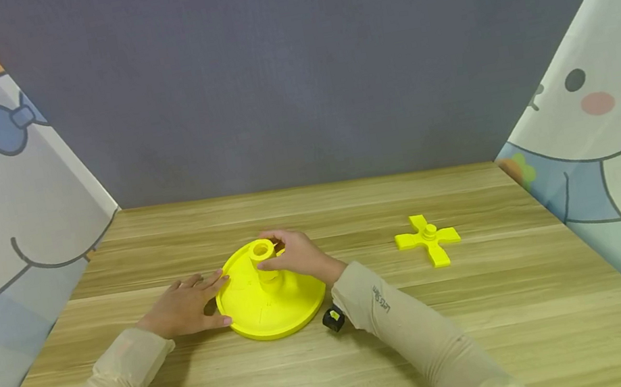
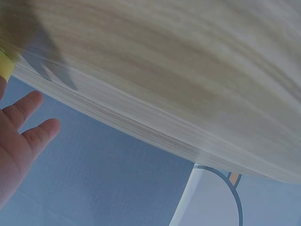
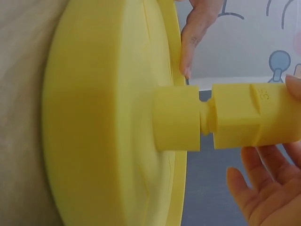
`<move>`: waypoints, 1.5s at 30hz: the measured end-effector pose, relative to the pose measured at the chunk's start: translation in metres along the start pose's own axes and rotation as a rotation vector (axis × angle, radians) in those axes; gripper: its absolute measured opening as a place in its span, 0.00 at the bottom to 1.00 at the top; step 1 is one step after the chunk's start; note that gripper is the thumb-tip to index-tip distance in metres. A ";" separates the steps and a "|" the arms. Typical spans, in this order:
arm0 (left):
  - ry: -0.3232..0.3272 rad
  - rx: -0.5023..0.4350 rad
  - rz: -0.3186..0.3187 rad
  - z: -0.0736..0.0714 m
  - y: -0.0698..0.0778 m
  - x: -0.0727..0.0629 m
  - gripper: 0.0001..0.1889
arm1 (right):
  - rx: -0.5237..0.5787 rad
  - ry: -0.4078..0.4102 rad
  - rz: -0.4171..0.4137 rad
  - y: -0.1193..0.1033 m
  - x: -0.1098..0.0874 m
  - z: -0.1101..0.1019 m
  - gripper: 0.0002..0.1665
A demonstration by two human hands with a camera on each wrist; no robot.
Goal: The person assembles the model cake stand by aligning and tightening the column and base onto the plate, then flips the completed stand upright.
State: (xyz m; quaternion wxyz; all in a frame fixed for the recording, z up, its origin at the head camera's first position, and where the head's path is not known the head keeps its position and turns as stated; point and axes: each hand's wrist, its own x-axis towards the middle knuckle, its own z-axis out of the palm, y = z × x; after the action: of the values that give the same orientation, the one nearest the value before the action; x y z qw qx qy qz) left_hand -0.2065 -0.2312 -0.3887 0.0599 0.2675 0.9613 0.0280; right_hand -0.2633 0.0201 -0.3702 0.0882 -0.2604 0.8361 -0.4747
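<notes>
A wide, round yellow base (image 1: pixel 252 309) with a raised rim lies on the wooden table, a short post (image 3: pixel 176 117) rising from its middle. Over that post my right hand (image 1: pixel 301 254) pinches a hollow yellow cylinder (image 3: pixel 235 115) by its upper end, thumb on one side and fingers on the other. In the right wrist view a narrower threaded neck (image 3: pixel 206 117) shows between cylinder and post, and the two stand in line. My left hand (image 1: pixel 187 304) has its fingers spread, with thumb and fingertips at the base's left rim.
Off to the right on the table (image 1: pixel 519 295) lies a yellow cross-shaped piece (image 1: pixel 431 243) with a round knob at its centre. A small black device (image 1: pixel 333 319) sits under my right wrist. A grey panel (image 1: pixel 290 73) stands behind, with cartoon-printed sheets (image 1: pixel 613 122) at both sides.
</notes>
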 end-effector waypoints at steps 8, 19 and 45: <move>-0.004 0.001 0.003 0.001 0.001 -0.001 0.46 | 0.014 0.037 0.017 0.002 0.001 0.004 0.35; -0.007 0.005 0.000 0.001 0.000 -0.001 0.46 | 0.003 -0.039 -0.033 0.004 0.000 -0.003 0.32; -0.013 0.003 -0.007 0.000 0.000 0.001 0.46 | 0.039 -0.016 -0.003 0.005 0.004 -0.003 0.32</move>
State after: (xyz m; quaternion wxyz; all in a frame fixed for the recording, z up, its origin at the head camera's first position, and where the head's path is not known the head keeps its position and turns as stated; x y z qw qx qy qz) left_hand -0.2076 -0.2309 -0.3884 0.0657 0.2645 0.9618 0.0249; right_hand -0.2696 0.0219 -0.3724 0.0990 -0.2637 0.8255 -0.4890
